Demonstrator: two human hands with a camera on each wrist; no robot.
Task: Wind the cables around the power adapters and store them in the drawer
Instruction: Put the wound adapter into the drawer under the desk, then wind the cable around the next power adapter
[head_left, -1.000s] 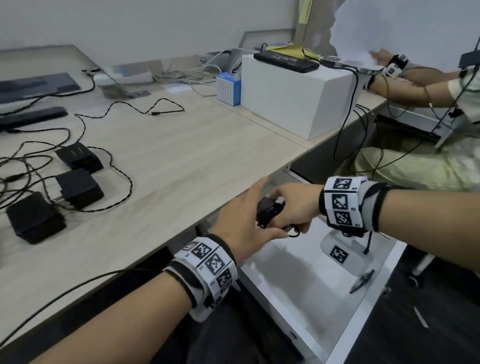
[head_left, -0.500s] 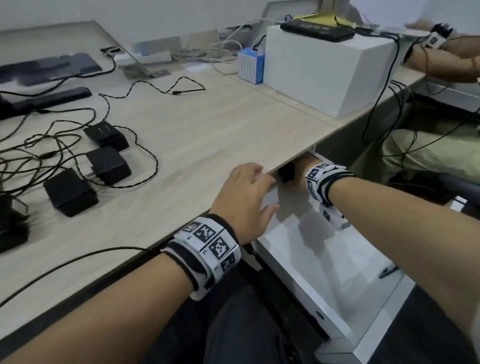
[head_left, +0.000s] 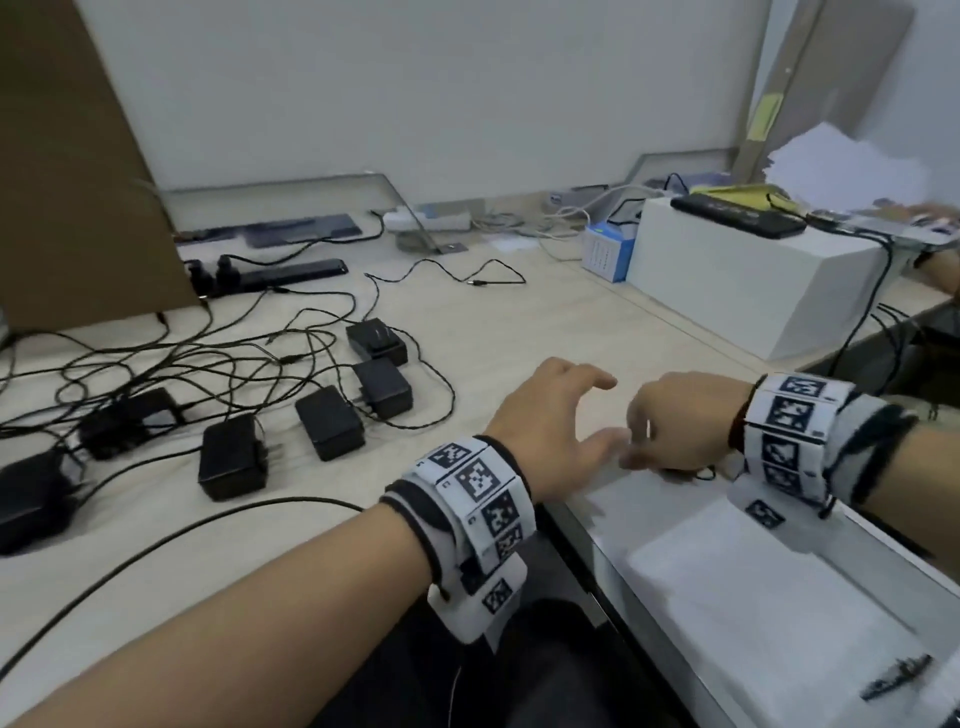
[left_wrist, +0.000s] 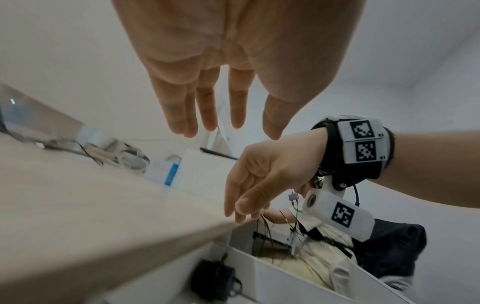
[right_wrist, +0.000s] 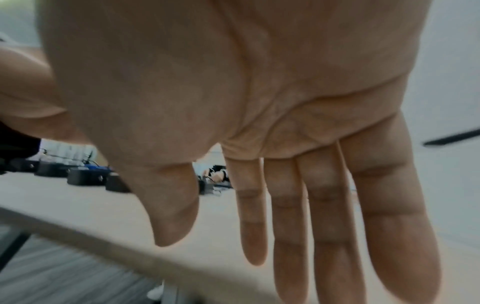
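Note:
Several black power adapters lie on the wooden table with their cables tangled, among them one nearest me, one behind it and one further left. My left hand hovers open over the table's edge, holding nothing. My right hand hangs beside it above the back of the open white drawer, fingers straight and empty. A wound adapter lies in the drawer's back corner; the head view hides most of it behind my right hand.
A white box with a black device on top and a small blue box stand at the back right. A black power strip lies at the back left. A small dark clip lies in the drawer. Another person's hand works at the far right.
My right hand carried the wound adapter into the back of the drawer, let it go and came up empty. My left hand lifted off the table's edge and opened.

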